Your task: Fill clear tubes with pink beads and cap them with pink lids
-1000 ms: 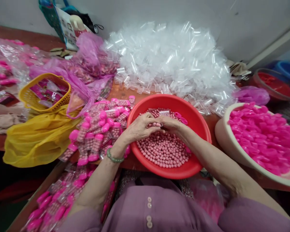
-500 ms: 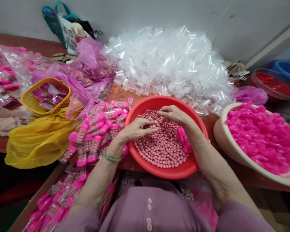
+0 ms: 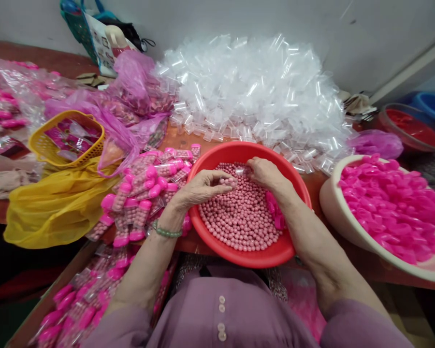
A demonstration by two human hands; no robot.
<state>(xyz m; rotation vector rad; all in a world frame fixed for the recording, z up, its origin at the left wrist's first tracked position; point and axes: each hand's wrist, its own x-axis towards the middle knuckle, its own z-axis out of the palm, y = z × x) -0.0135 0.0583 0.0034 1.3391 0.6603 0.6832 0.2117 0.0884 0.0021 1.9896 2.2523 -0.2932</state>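
A red basin (image 3: 253,258) filled with small pink balls (image 3: 246,212) stands in front of me. Over its left side, my left hand (image 3: 203,186) is closed around a few pink balls held between thumb and fingers; whether a clear tube encloses them I cannot tell. At the basin's far side, my right hand (image 3: 264,173) pinches a clear plastic tube (image 3: 241,170) just above the balls, its fingertips partly hidden. Beneath my right wrist, several bright pink caps (image 3: 274,210) lie against the basin's inner right wall.
Clear tubes (image 3: 253,92) are heaped behind the basin. A cream tub (image 3: 329,193) of pink caps (image 3: 387,208) stands right. Filled, capped tubes (image 3: 145,188) are piled left, near a yellow basket (image 3: 67,157) and a yellow bag (image 3: 58,208). More filled tubes (image 3: 87,299) lie lower left.
My right hand has shifted slightly right, and a clear tube now shows at its fingertips. My left hand has turned a little, with the pink balls more visible in its grip.
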